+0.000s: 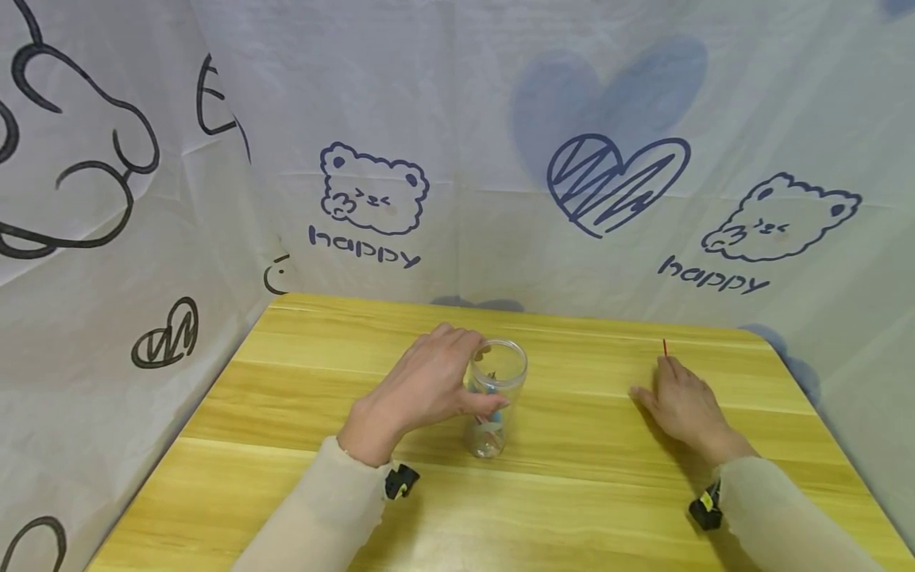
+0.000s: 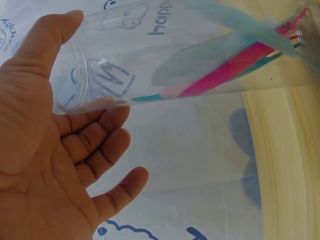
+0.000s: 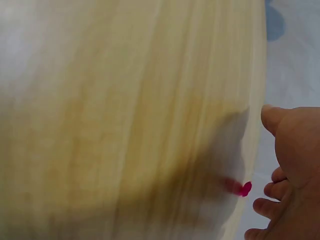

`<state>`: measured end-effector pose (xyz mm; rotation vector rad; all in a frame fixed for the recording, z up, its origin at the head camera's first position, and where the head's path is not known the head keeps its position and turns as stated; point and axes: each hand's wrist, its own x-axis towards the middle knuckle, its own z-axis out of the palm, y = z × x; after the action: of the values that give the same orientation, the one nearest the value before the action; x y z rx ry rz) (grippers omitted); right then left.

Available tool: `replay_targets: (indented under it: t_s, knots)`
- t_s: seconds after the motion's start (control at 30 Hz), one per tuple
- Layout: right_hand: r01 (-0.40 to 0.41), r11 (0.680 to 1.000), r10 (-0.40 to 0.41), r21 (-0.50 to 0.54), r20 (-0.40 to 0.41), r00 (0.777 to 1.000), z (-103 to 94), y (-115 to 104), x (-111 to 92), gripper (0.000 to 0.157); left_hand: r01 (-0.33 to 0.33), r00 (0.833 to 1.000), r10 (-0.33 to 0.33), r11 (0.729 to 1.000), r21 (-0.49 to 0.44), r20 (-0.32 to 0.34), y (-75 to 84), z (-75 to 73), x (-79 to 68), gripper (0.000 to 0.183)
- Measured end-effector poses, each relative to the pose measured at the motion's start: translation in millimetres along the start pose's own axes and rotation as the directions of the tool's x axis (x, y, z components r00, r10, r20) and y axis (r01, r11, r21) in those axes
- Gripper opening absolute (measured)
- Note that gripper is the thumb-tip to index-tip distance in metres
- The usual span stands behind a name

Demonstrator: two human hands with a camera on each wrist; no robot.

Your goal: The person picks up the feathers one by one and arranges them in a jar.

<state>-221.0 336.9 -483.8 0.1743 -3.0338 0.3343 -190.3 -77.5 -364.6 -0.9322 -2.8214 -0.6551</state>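
Observation:
In the head view my left hand (image 1: 425, 377) grips a tall clear plastic cup (image 1: 515, 405) near its rim, thumb on the near side and fingers behind. The cup stands upright on the wooden table. Through its wall, the left wrist view shows long teal pieces (image 2: 200, 60) and a flat magenta piece (image 2: 230, 70) leaning inside. My left palm (image 2: 30, 160) faces the cup's mouth. Far to the right, my right hand (image 1: 686, 405) is low over the table, thumb spread from the fingers. A thin red stick (image 1: 665, 347) shows just beyond its fingertips; its pink end (image 3: 245, 189) appears beside the fingers.
The wooden table (image 1: 286, 429) has pale yellow grain and a glossy top. White cloth (image 1: 457, 103) printed with bears, hearts and "happy" hangs behind it and along the left side. Black straps (image 1: 402, 481) sit at both wrists, below cream sleeves (image 1: 322, 508).

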Motion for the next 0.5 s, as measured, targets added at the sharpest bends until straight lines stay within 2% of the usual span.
replay_targets:
  t_s: [0.27, 0.5]
  knots:
    - [-0.013, 0.999, 0.017, -0.038, 0.085, 0.996, 5.9, 3.6, -10.1, 0.075, -0.009, 1.0, 0.009, 1.0, 0.016, -0.004, -1.5, 2.0, -0.6, 0.066]
    - [-0.035, 0.996, 0.046, -0.082, 0.139, 0.989, 4.2, -13.7, -16.2, 0.071, -0.014, 1.0, 0.015, 1.0, 0.02, -0.009, -2.0, 3.3, -0.8, 0.066]
